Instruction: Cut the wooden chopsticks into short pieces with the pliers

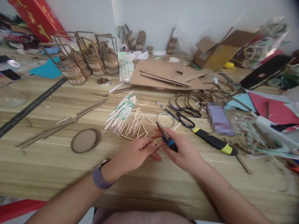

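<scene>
My left hand (pixel 134 154), with a watch on its wrist, pinches short pale wooden stick pieces (pixel 156 144) between thumb and fingers. Close beside it, my right hand (pixel 185 152) is wrapped round pliers (pixel 170 142) with blue and black handles, their jaws pointing up and away to the left. Just beyond the hands lie loose cut stick pieces (pixel 135 126) and paper-wrapped wooden sticks (pixel 121 113). Cardboard discs with a ridged edge (pixel 84 141) rest to the left. Black-handled scissors (pixel 186 119) and a thin ring (pixel 172 127) are to the right of the pieces.
A black and yellow handled tool (pixel 210 141) lies at right, near a blurred-out rectangular object (pixel 220 119) and coiled brown strips (pixel 187 99). Brown strips (pixel 63 124) lie at left. Several handled baskets (pixel 72 72), a cardboard sheet (pixel 149 73) and an opened box (pixel 217 53) stand behind.
</scene>
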`<state>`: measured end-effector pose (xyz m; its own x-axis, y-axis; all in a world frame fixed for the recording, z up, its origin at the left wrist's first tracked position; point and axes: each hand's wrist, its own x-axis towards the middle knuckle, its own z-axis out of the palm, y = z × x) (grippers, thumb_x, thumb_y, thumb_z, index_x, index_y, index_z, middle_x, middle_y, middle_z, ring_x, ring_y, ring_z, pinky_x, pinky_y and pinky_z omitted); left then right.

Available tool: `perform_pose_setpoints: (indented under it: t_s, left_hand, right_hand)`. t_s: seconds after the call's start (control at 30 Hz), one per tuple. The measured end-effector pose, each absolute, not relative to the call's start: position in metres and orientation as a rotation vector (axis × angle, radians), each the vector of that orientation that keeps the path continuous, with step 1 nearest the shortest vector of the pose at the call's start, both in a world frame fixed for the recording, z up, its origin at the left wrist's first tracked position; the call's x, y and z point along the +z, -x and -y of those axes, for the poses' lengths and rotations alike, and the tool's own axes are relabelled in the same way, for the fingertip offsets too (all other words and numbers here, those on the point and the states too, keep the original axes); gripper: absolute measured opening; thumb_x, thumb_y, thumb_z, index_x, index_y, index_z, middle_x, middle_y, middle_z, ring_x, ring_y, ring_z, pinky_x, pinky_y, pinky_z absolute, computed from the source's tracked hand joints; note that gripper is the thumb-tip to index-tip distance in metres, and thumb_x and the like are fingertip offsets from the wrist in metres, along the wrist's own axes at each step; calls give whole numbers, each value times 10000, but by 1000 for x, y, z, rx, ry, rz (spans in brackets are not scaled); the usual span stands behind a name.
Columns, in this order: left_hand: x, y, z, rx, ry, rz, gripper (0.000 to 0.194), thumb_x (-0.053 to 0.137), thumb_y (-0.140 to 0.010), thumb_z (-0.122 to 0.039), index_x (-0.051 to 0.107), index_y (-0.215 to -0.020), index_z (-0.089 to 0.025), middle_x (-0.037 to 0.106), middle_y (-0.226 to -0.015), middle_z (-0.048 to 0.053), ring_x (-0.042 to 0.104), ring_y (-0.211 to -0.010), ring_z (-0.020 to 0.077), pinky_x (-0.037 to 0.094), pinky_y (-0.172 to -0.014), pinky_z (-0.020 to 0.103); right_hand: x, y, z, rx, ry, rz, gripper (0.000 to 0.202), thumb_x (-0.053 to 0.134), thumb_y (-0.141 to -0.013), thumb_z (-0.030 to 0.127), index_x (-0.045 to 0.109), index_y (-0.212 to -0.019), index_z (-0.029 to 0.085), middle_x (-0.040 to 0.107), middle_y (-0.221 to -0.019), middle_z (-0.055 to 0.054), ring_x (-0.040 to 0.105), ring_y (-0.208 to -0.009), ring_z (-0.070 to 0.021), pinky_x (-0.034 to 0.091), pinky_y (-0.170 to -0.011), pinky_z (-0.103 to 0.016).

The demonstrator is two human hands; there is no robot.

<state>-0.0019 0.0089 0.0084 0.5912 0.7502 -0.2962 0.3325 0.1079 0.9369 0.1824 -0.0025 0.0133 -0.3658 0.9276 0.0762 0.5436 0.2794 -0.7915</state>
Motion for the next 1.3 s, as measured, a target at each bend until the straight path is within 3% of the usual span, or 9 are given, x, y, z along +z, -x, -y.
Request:
perform_pose_setpoints:
  t_s: [0.17, 0.33, 0.53, 0.7, 0.8, 0.87, 1.13, 1.3]
  left_hand:
    - [4, 1, -9, 381, -1424, -899, 338, 416, -945, -444, 586, -853, -167, 728, -790, 45, 658, -788, 175, 420, -699, 263]
    - [-1, 1, -7, 372, -1279, -826, 365, 489, -886, -527, 560, -842, -171, 709, -773, 45, 643, -767, 184, 419, -687, 278]
    - [-1, 0, -7, 472, -1071, -881, 329, 564, -834, -496, 555, -765, -174, 664, -705, 15, 572, -675, 144, 361, -615, 253]
    - [-3, -2, -7, 622, -900, -941, 210, 639, -764, -375, 588, -737, -174, 573, -684, -23, 519, -679, 126, 392, -666, 250]
    - [-5, -4, -7, 644, -860, -907, 78, 617, -740, -240, 619, -777, -171, 615, -764, -6, 543, -752, 143, 412, -715, 260]
    - [-7, -5, -6, 682, -855, -884, 99, 606, -719, -180, 635, -813, -167, 646, -849, 10, 554, -810, 153, 421, -745, 265]
    - [-2, -8, -3, 709, -947, -878, 136, 596, -737, -228, 659, -840, -167, 685, -848, 17, 593, -932, 215, 447, -837, 319]
    - [-1, -5, -3, 701, -999, -939, 93, 605, -747, -251, 646, -751, -167, 672, -713, 10, 607, -736, 177, 444, -689, 278]
  right_hand:
    - [7, -181, 5, 881, 1211, 2068, 458, 496, -848, 132, 476, -1294, 233, 658, -1232, -62, 637, -1071, -196, 497, -902, -319]
    - [6, -180, 4, 902, 1204, 2086, 419, 494, -841, 114, 510, -1242, 237, 682, -1143, -58, 652, -1019, -195, 518, -875, -328]
    - [5, -177, 6, 588, 1189, 2083, 376, 529, -865, 172, 492, -1237, 214, 472, -1289, -146, 447, -1274, -262, 429, -1024, -451]
    - [2, -168, 14, 530, 1279, 2074, 390, 618, -843, 266, 491, -1209, 219, 439, -1183, -141, 540, -1111, -274, 524, -896, -456]
    - [0, -162, 18, 516, 1287, 2120, 435, 654, -802, 232, 497, -1208, 220, 443, -1147, -126, 578, -1015, -255, 545, -859, -440]
    - [-2, -160, 19, 475, 1291, 2134, 467, 668, -776, 204, 501, -1212, 206, 447, -1133, -124, 581, -1000, -255, 548, -852, -427]
    - [-10, -161, 17, 358, 1302, 2129, 525, 685, -759, 206, 476, -1241, 196, 454, -1120, -127, 581, -1011, -272, 541, -855, -434]
    - [2, -165, 24, 551, 1324, 2094, 586, 751, -730, 290, 468, -1235, 203, 449, -1150, -124, 547, -1067, -269, 517, -880, -408]
